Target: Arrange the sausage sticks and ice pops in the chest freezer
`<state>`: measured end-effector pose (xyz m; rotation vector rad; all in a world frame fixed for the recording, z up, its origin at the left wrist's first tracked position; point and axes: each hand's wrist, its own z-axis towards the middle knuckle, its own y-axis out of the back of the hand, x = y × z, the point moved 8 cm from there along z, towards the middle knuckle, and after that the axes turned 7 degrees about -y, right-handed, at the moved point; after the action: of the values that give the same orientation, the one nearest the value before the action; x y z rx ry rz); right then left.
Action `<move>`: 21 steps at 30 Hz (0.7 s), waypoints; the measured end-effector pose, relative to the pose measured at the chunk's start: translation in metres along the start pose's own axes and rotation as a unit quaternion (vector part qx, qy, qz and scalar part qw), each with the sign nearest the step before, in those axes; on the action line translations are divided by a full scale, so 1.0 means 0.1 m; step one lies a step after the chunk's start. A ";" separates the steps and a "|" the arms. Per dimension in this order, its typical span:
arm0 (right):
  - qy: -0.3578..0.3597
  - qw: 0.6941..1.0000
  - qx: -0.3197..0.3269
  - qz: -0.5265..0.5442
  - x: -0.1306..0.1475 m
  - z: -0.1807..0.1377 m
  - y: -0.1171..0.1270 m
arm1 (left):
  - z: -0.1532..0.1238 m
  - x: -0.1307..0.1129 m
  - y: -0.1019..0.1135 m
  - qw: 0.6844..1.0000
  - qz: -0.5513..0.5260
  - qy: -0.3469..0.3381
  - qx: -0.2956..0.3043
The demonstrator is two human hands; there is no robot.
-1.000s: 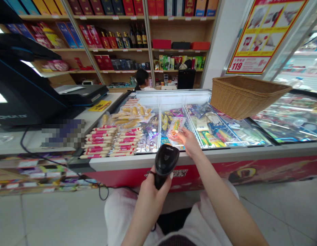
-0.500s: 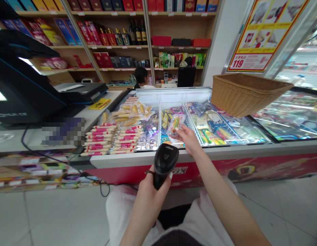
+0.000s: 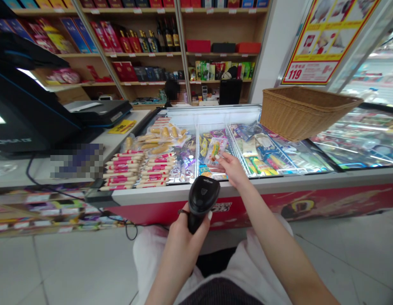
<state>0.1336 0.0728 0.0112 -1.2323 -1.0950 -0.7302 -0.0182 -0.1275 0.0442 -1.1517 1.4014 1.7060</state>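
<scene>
Near the front edge of a chest freezer (image 3: 298, 181), the left hand (image 3: 183, 237) grips a scanner (image 3: 204, 194); the right hand (image 3: 235, 171) pinches a packet (image 3: 216, 148).

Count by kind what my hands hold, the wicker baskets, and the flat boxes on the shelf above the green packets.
Handheld scanner, in left hand: 1
Packet, in right hand: 1
Wicker basket: 1
Flat boxes: 3
Total: 6

Open air above packet (image 3: 217, 148); wire divider (image 3: 237, 148) close right
</scene>
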 end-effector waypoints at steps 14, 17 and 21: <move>0.003 1.000 -0.008 -0.003 0.01 -0.01 0.00 | 0.02 -0.01 -0.02 1.000 0.016 -0.010 0.007; 0.000 1.000 -0.006 -0.006 0.00 0.00 0.00 | 0.04 -0.02 -0.02 1.000 0.017 -0.019 0.005; 0.001 1.000 -0.004 -0.003 0.00 0.00 0.01 | 0.06 -0.05 -0.02 0.999 0.014 -0.033 0.000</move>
<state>0.1343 0.0727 0.0109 -1.2345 -1.0960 -0.7409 -0.0160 -0.1207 0.0480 -1.0711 1.3838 1.7468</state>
